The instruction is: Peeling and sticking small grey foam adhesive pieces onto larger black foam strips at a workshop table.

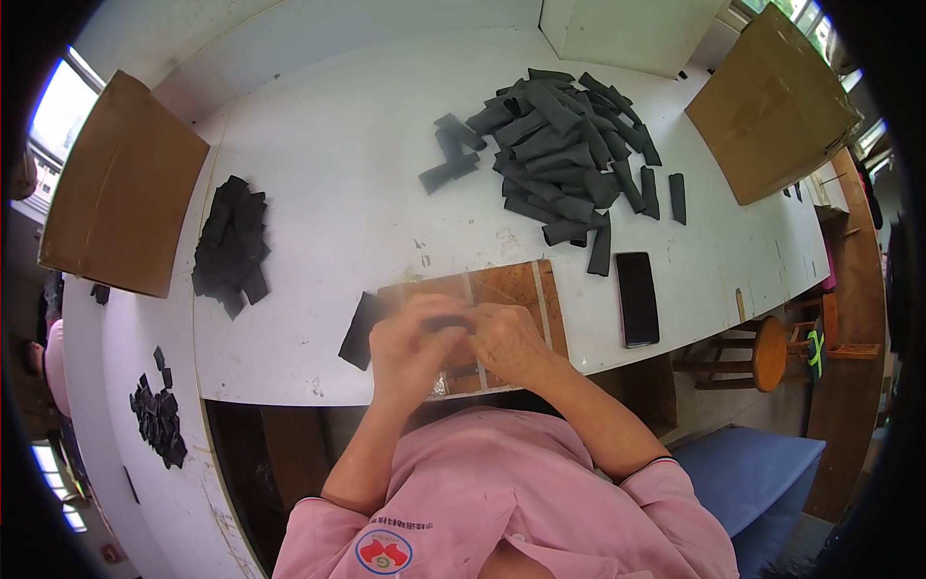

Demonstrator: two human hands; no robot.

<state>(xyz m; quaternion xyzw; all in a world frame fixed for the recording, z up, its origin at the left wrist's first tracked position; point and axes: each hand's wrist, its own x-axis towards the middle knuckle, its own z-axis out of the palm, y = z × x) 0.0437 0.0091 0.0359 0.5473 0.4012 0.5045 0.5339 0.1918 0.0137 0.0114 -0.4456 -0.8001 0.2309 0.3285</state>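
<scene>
Over the brown board (521, 282) at the counter's (333, 203) near edge, I have a small dark piece (448, 322) held in the curled fingers of my left hand (405, 338). My right hand (511, 340) meets its right end, but through the blur from here I cannot tell whether those fingers grip it.

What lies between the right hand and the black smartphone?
Head view: from right hand to black smartphone, the brown board's right end, then white tabletop.
</scene>
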